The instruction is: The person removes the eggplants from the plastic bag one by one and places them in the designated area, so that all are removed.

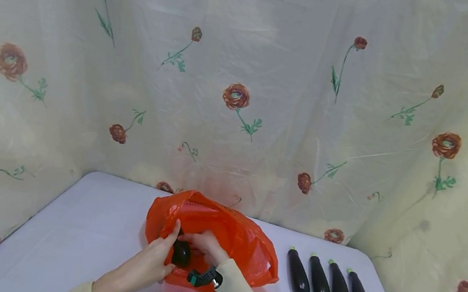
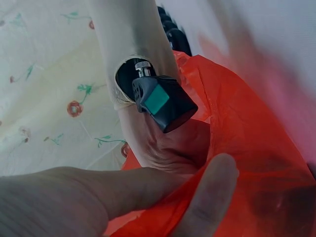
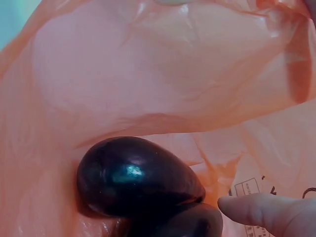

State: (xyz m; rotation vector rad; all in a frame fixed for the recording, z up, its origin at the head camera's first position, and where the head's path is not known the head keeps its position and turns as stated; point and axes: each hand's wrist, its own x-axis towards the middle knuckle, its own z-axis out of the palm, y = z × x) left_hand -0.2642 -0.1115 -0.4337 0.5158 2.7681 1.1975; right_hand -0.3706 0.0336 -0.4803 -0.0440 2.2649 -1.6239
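A red plastic bag (image 1: 244,251) stands with its mouth toward me. My left hand (image 1: 154,259) grips its near-left rim; in the left wrist view the red film runs between thumb (image 2: 212,192) and forefinger. My right hand (image 1: 205,245) reaches inside the bag, a dark watch-like band with a small camera on its wrist. In the right wrist view one glossy dark eggplant (image 3: 133,175) lies against a second eggplant (image 3: 182,222) on the film. A straight finger (image 3: 261,210) of the right hand points in right beside them; its other fingers are hidden there.
To the right of the bag, several eggplants (image 1: 320,282) lie side by side on the white table (image 1: 106,217), their green stem ends pointing away. A flowered curtain (image 1: 279,122) hangs behind the table and along both sides.
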